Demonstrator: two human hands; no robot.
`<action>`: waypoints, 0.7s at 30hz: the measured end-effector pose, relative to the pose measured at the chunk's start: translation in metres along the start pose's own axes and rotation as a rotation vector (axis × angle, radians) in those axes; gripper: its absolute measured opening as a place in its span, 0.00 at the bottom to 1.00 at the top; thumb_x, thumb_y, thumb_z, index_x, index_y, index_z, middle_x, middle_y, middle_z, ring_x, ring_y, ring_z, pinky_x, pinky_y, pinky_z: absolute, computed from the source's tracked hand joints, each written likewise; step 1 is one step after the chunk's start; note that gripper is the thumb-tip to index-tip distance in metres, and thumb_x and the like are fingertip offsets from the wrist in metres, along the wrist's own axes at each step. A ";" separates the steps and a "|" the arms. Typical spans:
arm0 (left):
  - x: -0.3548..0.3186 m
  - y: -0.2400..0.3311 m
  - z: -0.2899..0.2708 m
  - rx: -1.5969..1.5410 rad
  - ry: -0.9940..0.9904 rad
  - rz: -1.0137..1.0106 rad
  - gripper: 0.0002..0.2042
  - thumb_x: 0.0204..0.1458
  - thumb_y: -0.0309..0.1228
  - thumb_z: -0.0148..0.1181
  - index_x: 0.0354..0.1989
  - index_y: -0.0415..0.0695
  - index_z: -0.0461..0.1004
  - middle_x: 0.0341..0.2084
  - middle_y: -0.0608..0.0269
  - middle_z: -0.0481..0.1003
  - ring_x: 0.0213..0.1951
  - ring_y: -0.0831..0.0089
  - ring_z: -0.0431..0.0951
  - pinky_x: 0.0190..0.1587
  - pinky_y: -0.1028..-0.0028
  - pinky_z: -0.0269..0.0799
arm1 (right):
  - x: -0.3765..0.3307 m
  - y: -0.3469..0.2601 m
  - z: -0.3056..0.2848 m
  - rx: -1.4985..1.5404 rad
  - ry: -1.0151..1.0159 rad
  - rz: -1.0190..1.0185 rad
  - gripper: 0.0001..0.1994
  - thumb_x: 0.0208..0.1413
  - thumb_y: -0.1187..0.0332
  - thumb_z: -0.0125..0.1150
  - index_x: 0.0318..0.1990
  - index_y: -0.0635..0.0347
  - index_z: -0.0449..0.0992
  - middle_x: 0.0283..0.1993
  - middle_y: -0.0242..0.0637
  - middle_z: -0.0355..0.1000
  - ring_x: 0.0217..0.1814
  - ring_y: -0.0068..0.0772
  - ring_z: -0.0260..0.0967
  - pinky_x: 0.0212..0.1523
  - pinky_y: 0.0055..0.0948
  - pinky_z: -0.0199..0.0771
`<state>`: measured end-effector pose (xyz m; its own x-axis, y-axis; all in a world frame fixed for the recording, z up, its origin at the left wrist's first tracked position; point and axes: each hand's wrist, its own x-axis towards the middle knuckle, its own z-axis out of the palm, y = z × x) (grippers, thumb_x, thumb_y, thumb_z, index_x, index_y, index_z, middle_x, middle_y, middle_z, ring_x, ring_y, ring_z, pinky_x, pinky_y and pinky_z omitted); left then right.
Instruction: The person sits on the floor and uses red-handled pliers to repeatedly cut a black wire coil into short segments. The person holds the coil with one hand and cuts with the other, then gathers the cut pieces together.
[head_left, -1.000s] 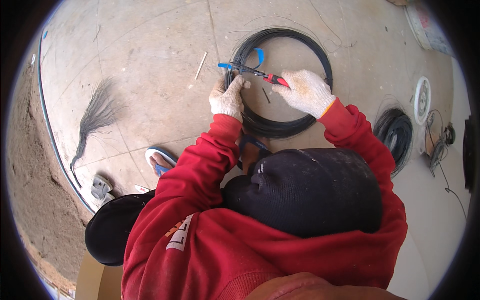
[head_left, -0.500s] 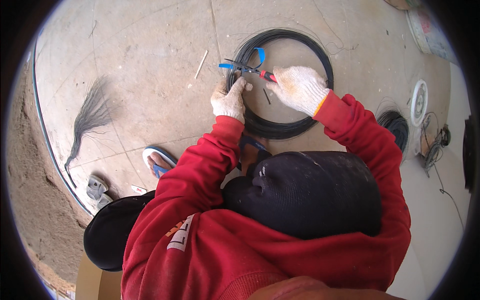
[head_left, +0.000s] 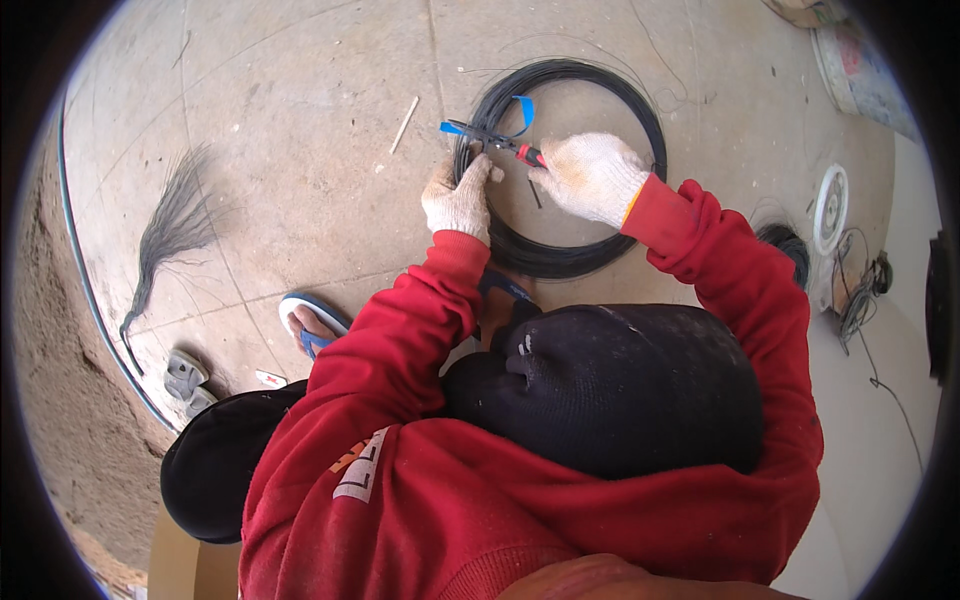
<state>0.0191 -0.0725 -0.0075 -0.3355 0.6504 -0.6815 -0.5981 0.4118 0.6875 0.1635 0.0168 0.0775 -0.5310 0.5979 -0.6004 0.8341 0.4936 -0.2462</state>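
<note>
A coil of thin dark wire [head_left: 655, 118] lies on the floor ahead of me. My gloved left hand [head_left: 460, 195] grips the left side of the coil, thumb on top. In my gloved right hand [head_left: 597, 178] are snips [head_left: 528, 154] with red and black handles. Their dark jaws lie across the upper left of the coil, just above my left thumb. At the jaws a blue strap [head_left: 526, 112] runs round the wire, one end curling up inside the ring. Whether the jaws bite into the strap is too small to tell.
A fanned bundle of cut wires [head_left: 178, 225] lies to the left, near a dark hose [head_left: 75, 240]. At right are another dark wire coil [head_left: 788, 250], a white spool [head_left: 831, 208] and a bucket [head_left: 862, 80]. A thin stick [head_left: 404, 124] lies left of the big coil.
My right hand has shifted slightly left with the snips, and their jaws look more closed. The left hand stays on the coil.
</note>
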 end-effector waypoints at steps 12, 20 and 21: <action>0.007 -0.003 -0.008 -0.029 -0.005 -0.170 0.10 0.53 0.24 0.62 0.43 0.39 0.75 0.19 0.66 0.73 0.17 0.80 0.69 0.17 0.81 0.59 | 0.002 -0.002 0.036 0.129 0.011 0.093 0.18 0.60 0.53 0.51 0.41 0.60 0.75 0.29 0.51 0.76 0.30 0.56 0.76 0.30 0.51 0.75; 0.033 -0.006 0.003 -0.115 -0.004 -0.018 0.10 0.52 0.21 0.62 0.43 0.37 0.76 0.22 0.66 0.75 0.20 0.80 0.71 0.23 0.81 0.65 | 0.021 0.026 0.051 0.058 -0.011 0.020 0.19 0.60 0.50 0.50 0.43 0.57 0.73 0.33 0.50 0.77 0.35 0.56 0.76 0.35 0.52 0.75; 0.016 -0.022 -0.006 -0.112 0.025 -0.034 0.10 0.52 0.20 0.62 0.42 0.36 0.76 0.22 0.67 0.75 0.21 0.80 0.71 0.24 0.81 0.65 | 0.024 0.028 0.054 0.099 -0.026 0.042 0.20 0.60 0.49 0.50 0.43 0.57 0.73 0.33 0.50 0.77 0.35 0.56 0.76 0.36 0.52 0.75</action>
<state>0.0226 -0.0746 -0.0349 -0.3309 0.6204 -0.7110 -0.6865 0.3587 0.6325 0.1821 0.0111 0.0156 -0.4922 0.5994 -0.6313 0.8669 0.4030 -0.2932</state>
